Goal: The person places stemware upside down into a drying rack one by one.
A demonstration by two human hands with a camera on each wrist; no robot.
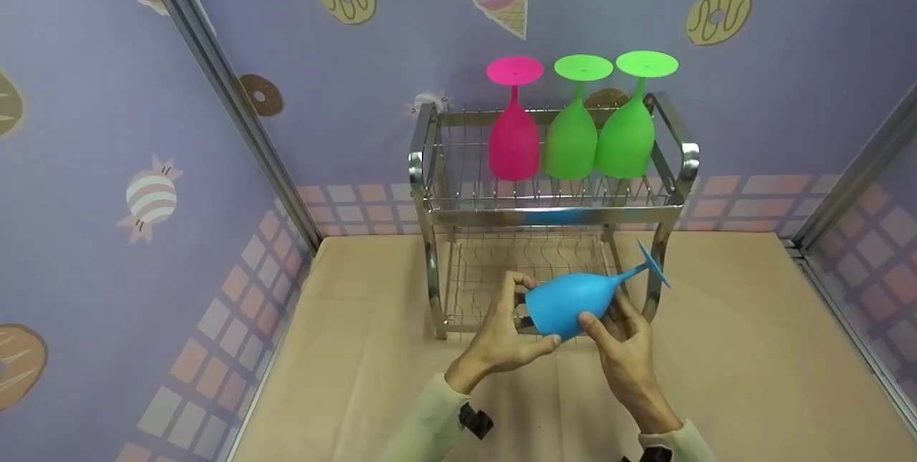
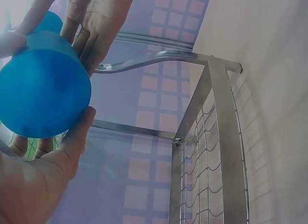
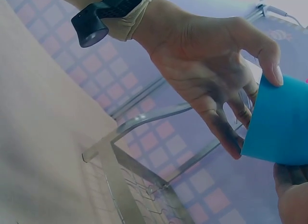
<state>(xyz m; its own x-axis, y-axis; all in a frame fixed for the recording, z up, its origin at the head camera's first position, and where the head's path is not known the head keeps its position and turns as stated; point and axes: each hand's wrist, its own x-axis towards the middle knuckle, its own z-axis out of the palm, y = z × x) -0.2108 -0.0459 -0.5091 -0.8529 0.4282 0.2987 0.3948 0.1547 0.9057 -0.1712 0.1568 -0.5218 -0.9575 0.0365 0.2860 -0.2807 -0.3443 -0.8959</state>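
Note:
A blue plastic goblet [image 1: 573, 301] lies tilted in the air in front of the rack, its round foot up to the right and its mouth to the left. At the rim, my left hand [image 1: 501, 337] holds it with the thumb on the near side and fingers on the far side. My right hand [image 1: 627, 354] grips the bowl towards the stem, thumb in front. The left wrist view looks at the closed-looking blue round of the goblet [image 2: 43, 94] between both hands. In the right wrist view my left hand [image 3: 207, 65] touches the goblet's rim.
Behind the hands stands a two-tier metal rack [image 1: 551, 216]. Upside down on its upper tier are a pink goblet [image 1: 514, 143] and two green goblets, one in the middle [image 1: 571, 140] and one at the right [image 1: 627, 140]. Wire grid forms the lower tier [image 1: 501, 261].

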